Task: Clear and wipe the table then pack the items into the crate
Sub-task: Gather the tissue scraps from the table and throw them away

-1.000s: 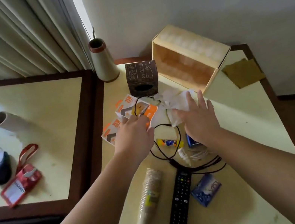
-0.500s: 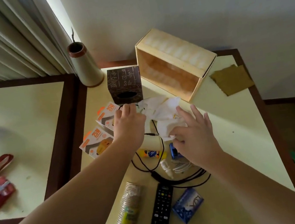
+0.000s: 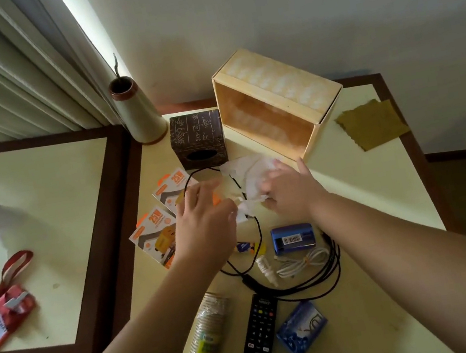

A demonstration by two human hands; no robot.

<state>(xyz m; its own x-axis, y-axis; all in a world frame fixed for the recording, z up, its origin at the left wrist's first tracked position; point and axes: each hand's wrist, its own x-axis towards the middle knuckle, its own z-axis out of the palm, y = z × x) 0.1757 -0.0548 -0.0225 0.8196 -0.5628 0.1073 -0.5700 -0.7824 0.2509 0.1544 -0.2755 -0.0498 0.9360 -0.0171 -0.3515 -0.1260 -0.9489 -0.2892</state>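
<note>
Lying nearest the camera on the cream table [image 3: 365,209], a black remote control [image 3: 256,344] runs lengthwise away from the person, its top end pointing toward the crate. A sleeve of stacked paper cups [image 3: 203,349] lies parallel on its left, open mouth nearest; a blue soap packet [image 3: 302,329] sits at an angle just to the remote's right. Beyond them a black cable [image 3: 301,287] loops around a white cable [image 3: 303,263] and a small blue box [image 3: 293,238]. Farther on, the left hand [image 3: 206,227] hovers with fingers loosely curled over two orange-and-white charger packs [image 3: 158,236], gripping nothing visible. The right hand [image 3: 287,191] presses down on crumpled white tissue [image 3: 245,174], fingers bent into it. Behind stand a dark tissue box [image 3: 198,138] and the wooden crate [image 3: 275,103], tipped on its side, long axis slanting back-left to front-right, opening facing the person. A brown cloth [image 3: 372,123] lies flat to its right.
</note>
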